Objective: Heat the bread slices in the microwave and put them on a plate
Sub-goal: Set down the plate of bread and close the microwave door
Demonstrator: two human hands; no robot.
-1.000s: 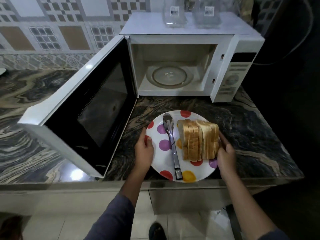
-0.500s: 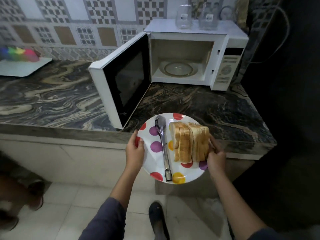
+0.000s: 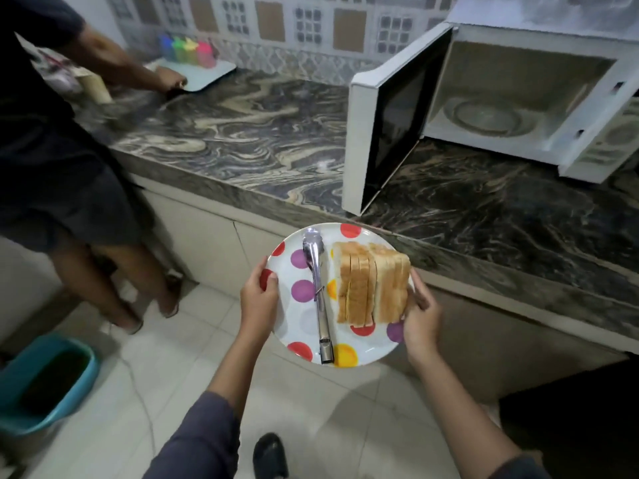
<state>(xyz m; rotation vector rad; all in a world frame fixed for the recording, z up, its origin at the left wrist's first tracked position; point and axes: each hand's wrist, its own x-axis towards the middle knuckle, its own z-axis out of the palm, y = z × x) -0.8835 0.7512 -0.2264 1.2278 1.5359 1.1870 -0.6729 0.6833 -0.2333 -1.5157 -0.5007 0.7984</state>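
I hold a white plate [image 3: 294,316] with coloured dots in the air over the floor, in front of the counter edge. My left hand [image 3: 257,299] grips its left rim, my right hand [image 3: 422,318] grips its right rim beside the bread. A stack of several bread slices [image 3: 371,283] stands on edge on the plate's right half. Metal tongs [image 3: 316,288] lie lengthwise down the plate's middle. The white microwave [image 3: 518,98] stands on the counter at the upper right, its door [image 3: 387,119] swung wide open and its glass turntable [image 3: 484,115] bare.
The marble counter [image 3: 249,133] runs along the wall. Another person [image 3: 58,140] stands at the left, a hand on a tray [image 3: 207,74] with coloured bottles. A teal bin [image 3: 45,382] sits on the tiled floor at lower left. My shoe [image 3: 269,456] shows below.
I have stepped back and turned left with the plate, lifting it off the counter. The microwave has shifted to the upper right of view. Another person has come into view.
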